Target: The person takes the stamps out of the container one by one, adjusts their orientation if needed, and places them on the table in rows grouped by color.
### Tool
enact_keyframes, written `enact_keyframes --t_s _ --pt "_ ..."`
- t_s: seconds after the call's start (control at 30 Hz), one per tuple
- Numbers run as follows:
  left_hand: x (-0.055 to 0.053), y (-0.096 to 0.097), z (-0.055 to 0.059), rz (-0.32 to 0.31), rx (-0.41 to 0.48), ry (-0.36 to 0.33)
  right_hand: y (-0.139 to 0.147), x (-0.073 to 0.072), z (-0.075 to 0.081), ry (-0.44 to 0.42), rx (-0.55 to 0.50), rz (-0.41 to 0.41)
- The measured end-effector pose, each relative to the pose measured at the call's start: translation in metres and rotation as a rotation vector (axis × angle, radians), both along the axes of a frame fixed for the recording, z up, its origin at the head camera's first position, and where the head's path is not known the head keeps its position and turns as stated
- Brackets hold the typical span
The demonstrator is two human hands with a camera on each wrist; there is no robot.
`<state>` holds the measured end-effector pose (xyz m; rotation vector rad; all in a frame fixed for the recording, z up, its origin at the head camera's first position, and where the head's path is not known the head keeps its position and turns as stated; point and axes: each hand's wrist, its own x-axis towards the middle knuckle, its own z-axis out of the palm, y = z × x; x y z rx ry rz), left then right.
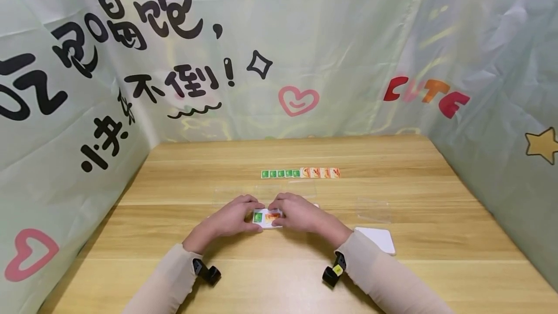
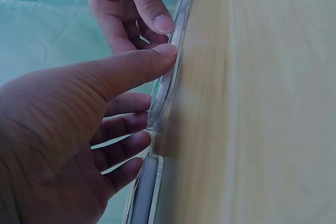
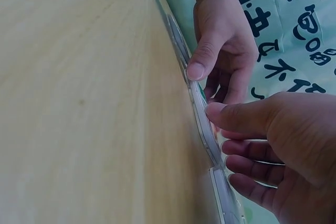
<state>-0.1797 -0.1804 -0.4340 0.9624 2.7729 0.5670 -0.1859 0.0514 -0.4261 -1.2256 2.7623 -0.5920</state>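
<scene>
Between my hands a white card [image 1: 264, 224] lies flat on the table, bearing a green picture piece [image 1: 257, 217] and an orange one [image 1: 271, 218]. My left hand [image 1: 233, 216] pinches its left end, thumb at the near edge and fingers at the far side. At the opposite end my right hand [image 1: 301, 213] grips it the same way and hides part of the orange piece. From the left wrist view, the card [image 2: 167, 85] appears edge-on with a clear rim, both thumbs against it. The right wrist view shows the same thin edge [image 3: 202, 114].
Beyond the hands, small green pieces [image 1: 281, 174] and orange pieces [image 1: 324, 173] form one row. Clear flat plastic pieces [image 1: 373, 211] lie around, hard to see. Another white card [image 1: 380, 240] sits beside the right sleeve. Printed cloth [image 1: 348, 52] walls the table's back and sides.
</scene>
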Motion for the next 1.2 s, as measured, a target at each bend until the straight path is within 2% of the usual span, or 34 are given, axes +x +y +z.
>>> enact_keyframes --t_s 0.2,0.53,1.2 --pt "-0.0001 -0.0006 0.0022 0.003 0.011 -0.022 -0.0014 -0.0023 0.0019 -0.025 0.005 -0.005" --pt "-0.0012 0.0002 0.002 -0.003 0.008 -0.009 -0.0033 -0.0021 0.0068 -0.054 0.013 -0.007" --pt "-0.0016 0.0005 -0.0013 0.004 -0.01 0.005 -0.0029 -0.0015 0.0052 -0.029 0.014 -0.001"
